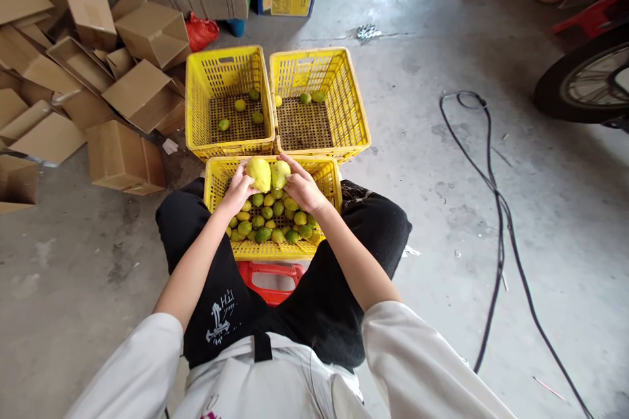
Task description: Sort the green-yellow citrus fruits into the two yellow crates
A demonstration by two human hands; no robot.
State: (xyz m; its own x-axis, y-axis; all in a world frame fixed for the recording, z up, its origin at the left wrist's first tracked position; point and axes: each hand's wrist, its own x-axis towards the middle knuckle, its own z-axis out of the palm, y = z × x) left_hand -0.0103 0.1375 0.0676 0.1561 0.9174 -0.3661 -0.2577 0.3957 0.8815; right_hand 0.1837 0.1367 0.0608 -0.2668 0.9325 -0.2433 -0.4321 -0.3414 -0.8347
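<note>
Two lemons, held side by side above the near crate. Larger lemon point(259, 174): even yellow, faint green cast, blunt tip toward the wearer. Smaller lemon point(280, 175): greener yellow, skin slightly mottled. Edges meet or nearly so; cannot tell which.

Left hand point(236, 191) grips the larger; right hand point(305, 191) has the smaller between thumb and fingers. Hands close together, fruit between them. Step in hand looks like holding up the pair, perhaps comparing. Any move from here calls for a secure fingertip grip on rounded skin, and clearance over the rim.

Below, near crate point(275, 251), yellow, slotted: many green and yellow fruits point(263, 234), loosely heaped. Beyond it, left crate point(195, 105) and right crate point(352, 99), a few fruits in each. Cardboard boxes point(118, 152) to the left; black cable point(500, 209) on the floor point(413, 163), right.
</note>
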